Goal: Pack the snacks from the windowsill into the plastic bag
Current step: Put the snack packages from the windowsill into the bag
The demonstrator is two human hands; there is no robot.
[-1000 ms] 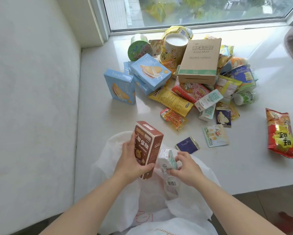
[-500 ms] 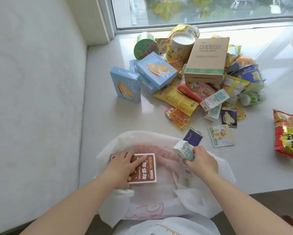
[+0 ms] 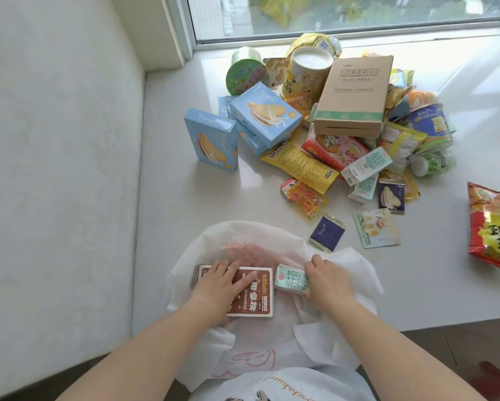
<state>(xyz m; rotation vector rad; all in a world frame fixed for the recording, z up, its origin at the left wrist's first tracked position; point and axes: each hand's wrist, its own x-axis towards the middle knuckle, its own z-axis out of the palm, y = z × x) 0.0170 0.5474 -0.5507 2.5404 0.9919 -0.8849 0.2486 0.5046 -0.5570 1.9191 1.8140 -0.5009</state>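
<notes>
The white plastic bag [image 3: 260, 244] lies open at the lower centre of the frame, its mouth spread over the near edge of the white windowsill [image 3: 167, 198] and its lower part hanging off that edge. The left hand [image 3: 218, 285] rests on the brown snack box [image 3: 251, 293] with fingers extended and flat, pressing it down inside the bag. The right hand [image 3: 326, 282] curls its fingers round a small mint-green milk carton [image 3: 290, 279], held just to the right of the brown box and inside the bag mouth. Risk: the bag film is thin, soft and translucent, with no stiffness of its own; since part of it overhangs the sill, added weight could probably drag the bag and its contents off the edge once both hands lift. The rigid cardboard corners of the box could also snag or stretch the film. The remaining snacks sit in a loose heap at the upper right of the frame: two light-blue cookie boxes [image 3: 214, 140], a kraft cardboard box [image 3: 355, 94] lying on crinkled foil packets, a yellow paper cup [image 3: 306, 73], and a glossy yellow pouch [image 3: 300, 166]. Pulling a lower item could likely topple the kraft box or the cup. A red chip bag [image 3: 493, 227] lies apart at the right edge, puffy and easily crushed under boxes.
</notes>
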